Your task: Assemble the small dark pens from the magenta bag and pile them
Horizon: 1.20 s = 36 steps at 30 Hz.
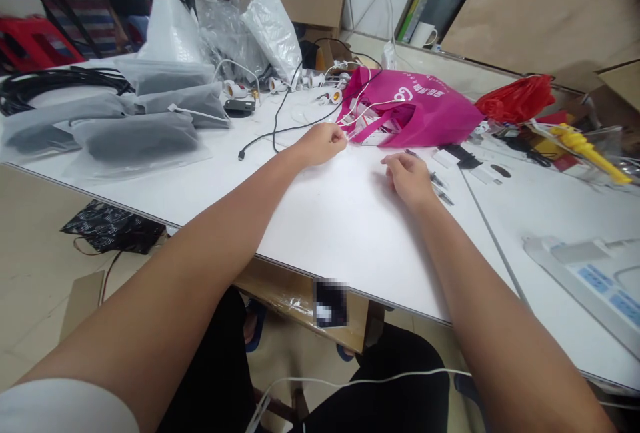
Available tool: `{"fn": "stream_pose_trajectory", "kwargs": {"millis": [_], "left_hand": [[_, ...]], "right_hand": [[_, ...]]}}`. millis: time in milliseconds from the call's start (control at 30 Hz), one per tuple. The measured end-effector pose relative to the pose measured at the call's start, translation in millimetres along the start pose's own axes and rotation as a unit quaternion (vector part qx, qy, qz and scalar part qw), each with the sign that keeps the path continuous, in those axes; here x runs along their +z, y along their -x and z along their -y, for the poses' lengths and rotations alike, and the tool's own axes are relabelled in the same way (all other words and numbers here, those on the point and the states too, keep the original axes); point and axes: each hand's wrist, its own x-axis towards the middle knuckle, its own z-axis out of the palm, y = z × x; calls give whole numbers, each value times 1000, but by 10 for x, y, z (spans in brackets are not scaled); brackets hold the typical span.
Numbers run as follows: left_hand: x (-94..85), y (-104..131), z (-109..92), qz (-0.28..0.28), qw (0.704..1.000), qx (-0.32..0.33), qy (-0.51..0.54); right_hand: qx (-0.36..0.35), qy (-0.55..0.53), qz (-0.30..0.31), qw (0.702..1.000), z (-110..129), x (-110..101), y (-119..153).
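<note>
My left hand [324, 144] is closed at the near left edge of a pink bag [435, 109], beside thin white cords; what its fingers hold is too small to make out. The bag lies on its side on the white table [330, 219], its opening showing white items and cords. To the right, my right hand [407, 176] rests low over the tabletop, fingers curled, close to several small pen-like tools [443, 193]. Whether it grips one of them is unclear. A black cable [280, 131] runs just left of my left hand.
Frosted bags [135, 143] with dark contents and a coil of black cable [60, 83] are at the left. White lamp sockets [277, 85] stand behind. On the right are a red bag [517, 99], a yellow tool [590, 149] and a white-blue package [595, 279].
</note>
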Motion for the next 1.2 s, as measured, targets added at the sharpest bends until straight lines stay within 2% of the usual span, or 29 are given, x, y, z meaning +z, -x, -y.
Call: {"fn": "stream_pose_trajectory", "kwargs": {"millis": [33, 133, 167, 233, 300, 433, 467, 567, 633, 800, 1100, 1200], "left_hand": [[65, 16, -57, 10, 999, 14, 38], [277, 99, -259, 91, 990, 54, 94], [325, 125, -316, 112, 987, 71, 93], [335, 150, -377, 116, 985, 93, 88], [202, 130, -340, 99, 987, 99, 77], [-327, 56, -80, -49, 998, 8, -39], [-445, 53, -19, -49, 996, -15, -76], [-620, 80, 73, 44, 985, -82, -145], [-600, 104, 62, 75, 980, -97, -156], [-452, 111, -13, 89, 974, -103, -179], [-402, 93, 3, 110, 967, -94, -208], [-337, 109, -23, 113, 968, -72, -211]], "right_hand": [[29, -55, 19, 998, 76, 33, 53], [80, -210, 101, 969, 278, 132, 200], [87, -237, 110, 961, 325, 157, 233], [94, -265, 102, 954, 387, 183, 263], [102, -279, 68, 952, 415, 170, 253], [151, -281, -27, 947, 429, 76, 185], [160, -278, -42, 946, 427, 53, 171], [161, -269, -50, 948, 403, 10, 143], [155, -259, -48, 952, 380, 2, 133], [163, -255, -58, 951, 369, 1, 130], [169, -248, -72, 951, 434, -3, 157], [165, -242, -63, 954, 449, 1, 168]]}}
